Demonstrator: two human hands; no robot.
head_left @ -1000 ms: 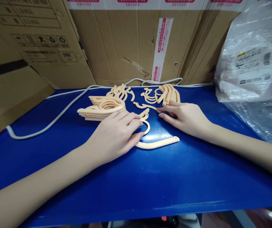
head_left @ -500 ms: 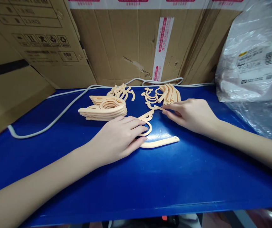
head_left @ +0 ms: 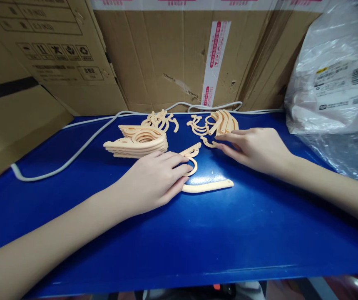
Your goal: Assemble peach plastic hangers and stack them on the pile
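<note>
Cardboard boxes [head_left: 166, 58]: a wall of them along the far edge of the tabletop.
Tabletop [head_left: 197, 233]: glossy blue, and everything below lies on it.
Plastic bag [head_left: 329, 83]: crumpled and labelled, at the far right corner.
Cable [head_left: 73, 156]: white, running from the left edge along the foot of the boxes.
Left hand [head_left: 152, 181]: palm down with the fingers lightly spread, pressing flat on the hanger arm and closed around nothing.
Right hand [head_left: 254, 150]: fingers stretched out and held close, with the tips of thumb and forefinger pinching the near end of the hook piece.
Stack [head_left: 137, 143]: peach hanger parts nested together, just beyond the left hand.
Loose parts [head_left: 221, 123]: a fan of hooks and short arms, just beyond the right hand.
Hanger arm [head_left: 207, 186]: a long curved bar with a ring end. It lies flat at the middle of the tabletop and is partly under the left fingers.
Hook piece [head_left: 208, 143]: small and flat on the tabletop, between the ring end and the loose parts.
Step in hand: it looks like bringing hook and arm together, one hand steadying and the other fetching.
Next move calls for: a firm pinch on the thin hook, with its end lined up to the arm, which must be held so it cannot slide.
</note>
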